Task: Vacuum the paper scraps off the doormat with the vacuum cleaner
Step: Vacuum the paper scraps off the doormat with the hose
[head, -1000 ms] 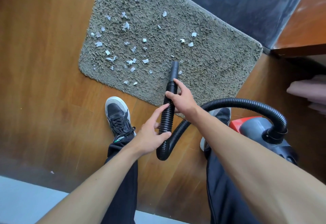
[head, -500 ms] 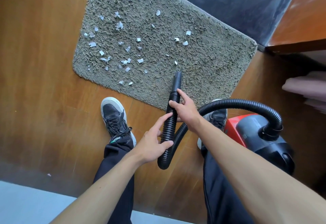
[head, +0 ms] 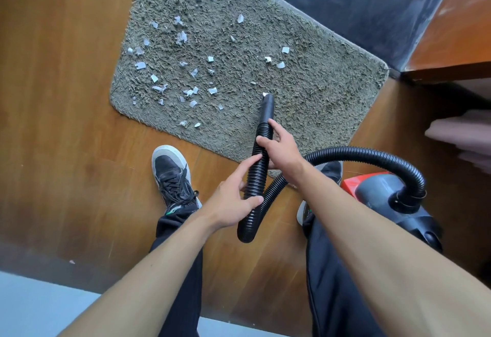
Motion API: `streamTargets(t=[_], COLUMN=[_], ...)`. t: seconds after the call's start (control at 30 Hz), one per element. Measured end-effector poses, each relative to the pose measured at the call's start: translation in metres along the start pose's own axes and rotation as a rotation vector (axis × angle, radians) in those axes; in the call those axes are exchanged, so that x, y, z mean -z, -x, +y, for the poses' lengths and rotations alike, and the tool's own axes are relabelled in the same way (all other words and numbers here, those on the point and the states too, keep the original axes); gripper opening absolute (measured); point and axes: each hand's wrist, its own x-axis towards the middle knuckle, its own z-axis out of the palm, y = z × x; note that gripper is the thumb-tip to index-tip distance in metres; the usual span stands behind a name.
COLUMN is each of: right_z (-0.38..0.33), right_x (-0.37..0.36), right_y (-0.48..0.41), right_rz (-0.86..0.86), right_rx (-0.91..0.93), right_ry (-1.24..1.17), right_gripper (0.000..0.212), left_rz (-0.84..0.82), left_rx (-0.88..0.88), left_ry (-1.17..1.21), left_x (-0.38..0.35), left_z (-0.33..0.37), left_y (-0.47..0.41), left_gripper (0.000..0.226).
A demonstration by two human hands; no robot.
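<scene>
Paper scraps [head: 186,76] on doormat [head: 332,92]; vacuum cleaner [head: 385,198] right, behind hose [head: 256,174].

A home. Beyond the right hand [head: 281,150], a shaggy grey-green doormat [head: 318,103] lies on brown wood-plank flooring [head: 66,124]; a red-and-black canister vacuum [head: 377,193] stands right of that hand.

We count one doormat [head: 305,103], one vacuum cleaner [head: 385,196] and one hose [head: 358,152]. We see two hands, the left hand [head: 231,204] and the right hand [head: 281,150], and two shoes, the left shoe [head: 172,174] and the right shoe [head: 329,170]. The paper scraps [head: 140,65] number roughly thirty-odd; some are too small for us to count exactly.
</scene>
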Motion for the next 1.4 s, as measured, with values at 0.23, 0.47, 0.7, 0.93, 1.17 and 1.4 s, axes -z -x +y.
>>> streamTargets(t=[0.23,0.47,0.7,0.93,1.17,1.4], right_z=[0.001,-0.003,-0.013,-0.022,-0.034,-0.047], right_x=[0.010,-0.016,-0.028,-0.014,-0.007,-0.005], right_y=[-0.001,-0.009,-0.019,-0.018,-0.027,-0.035], right_rz=[0.011,-0.049,-0.062,-0.048,-0.049,-0.047], right_rx=[0.019,0.040,0.100,0.143,0.102,0.122], right_ry=[0.012,0.071,0.144,0.125,0.120,0.099], right_gripper=[0.059,0.066,0.069,0.065,0.068,0.065], left_rz=[-0.030,0.000,0.023,0.060,0.053,0.053], left_rx=[0.004,0.009,-0.015,-0.075,-0.057,-0.067], left_ry=[-0.059,0.051,0.104,0.053,0.062,0.049], left_x=[-0.001,0.015,0.024,0.018,0.019,0.027], left_z=[0.009,-0.001,0.000,0.010,0.021,0.030], left_y=[-0.004,0.001,-0.002,-0.005,-0.016,-0.027], left_gripper=[0.084,0.082,0.081,0.085,0.083,0.082])
